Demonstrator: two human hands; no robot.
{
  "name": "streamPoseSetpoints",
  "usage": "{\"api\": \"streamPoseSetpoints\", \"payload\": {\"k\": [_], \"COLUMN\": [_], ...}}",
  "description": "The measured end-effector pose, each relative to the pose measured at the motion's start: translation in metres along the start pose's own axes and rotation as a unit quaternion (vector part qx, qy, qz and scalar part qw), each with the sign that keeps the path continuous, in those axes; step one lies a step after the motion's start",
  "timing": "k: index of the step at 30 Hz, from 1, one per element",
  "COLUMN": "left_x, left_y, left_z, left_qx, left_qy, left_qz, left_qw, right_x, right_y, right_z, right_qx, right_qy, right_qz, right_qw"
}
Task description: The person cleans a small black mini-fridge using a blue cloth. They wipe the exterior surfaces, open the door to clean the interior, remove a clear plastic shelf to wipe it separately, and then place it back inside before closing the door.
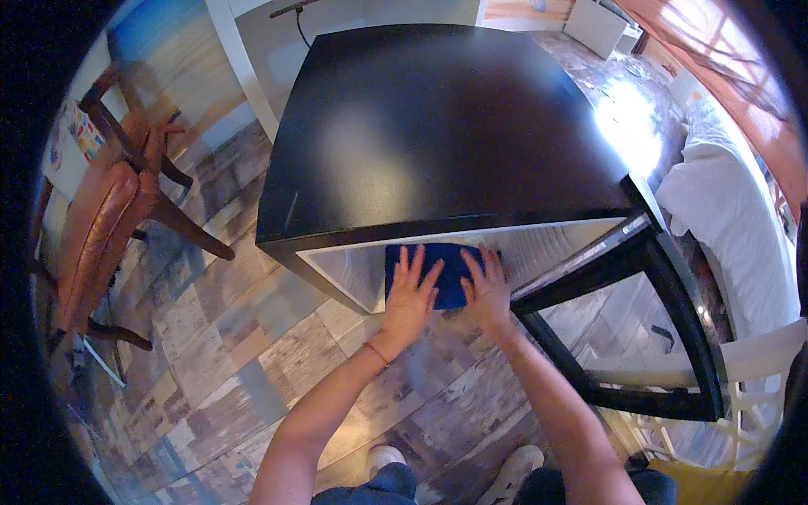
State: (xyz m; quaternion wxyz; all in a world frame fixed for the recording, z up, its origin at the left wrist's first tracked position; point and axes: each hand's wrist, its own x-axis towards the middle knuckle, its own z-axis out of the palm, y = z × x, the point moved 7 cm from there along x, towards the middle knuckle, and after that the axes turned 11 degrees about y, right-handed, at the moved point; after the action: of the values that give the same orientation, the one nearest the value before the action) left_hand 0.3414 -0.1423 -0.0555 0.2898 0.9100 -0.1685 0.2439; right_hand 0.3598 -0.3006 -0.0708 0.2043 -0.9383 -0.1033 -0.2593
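A small black glass-door refrigerator (442, 132) stands before me with its front open. Inside its white, ribbed interior (555, 243) is a dark blue, flat-looking thing (451, 278); whether it is a cloth or a panel I cannot tell. My left hand (410, 293) reaches over the left part of the blue thing, fingers spread. Over its right part is my right hand (486, 284), also with fingers apart. Both hands appear to touch it from the front, neither visibly closed around it. The black-framed glass door (631, 341) swings out to the right of my right forearm.
At left is a brown upholstered chair (104, 214) with wooden legs. White fabric (732, 208) covers furniture at right, beside an orange curtain (770, 126). A white openwork piece (707, 423) stands near the door's lower corner. My shoes (517, 470) are on the wood-patterned floor (252, 372).
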Motion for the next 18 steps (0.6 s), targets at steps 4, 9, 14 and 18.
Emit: {"api": "streamPoseSetpoints", "payload": {"k": [4, 9, 14, 18], "left_x": [-0.023, 0.002, 0.007, -0.005], "left_y": [-0.029, -0.061, -0.122, -0.147], "left_z": [0.065, 0.091, 0.175, 0.158], "left_qx": [0.126, 0.020, -0.005, 0.020], "left_qy": [-0.102, -0.122, -0.068, -0.098], "left_qz": [-0.008, -0.052, -0.094, -0.161], "left_qw": [0.987, 0.991, 0.993, 0.982], "right_x": [-0.038, -0.039, 0.007, 0.024], "right_y": [-0.001, 0.026, 0.092, 0.102], "right_z": [0.034, 0.079, 0.133, 0.164], "right_qx": [-0.040, -0.059, 0.098, 0.103], "right_qy": [-0.050, -0.039, 0.042, -0.030], "right_qz": [0.005, -0.017, 0.031, -0.014], "right_qw": [0.998, 0.997, 0.994, 0.994]}}
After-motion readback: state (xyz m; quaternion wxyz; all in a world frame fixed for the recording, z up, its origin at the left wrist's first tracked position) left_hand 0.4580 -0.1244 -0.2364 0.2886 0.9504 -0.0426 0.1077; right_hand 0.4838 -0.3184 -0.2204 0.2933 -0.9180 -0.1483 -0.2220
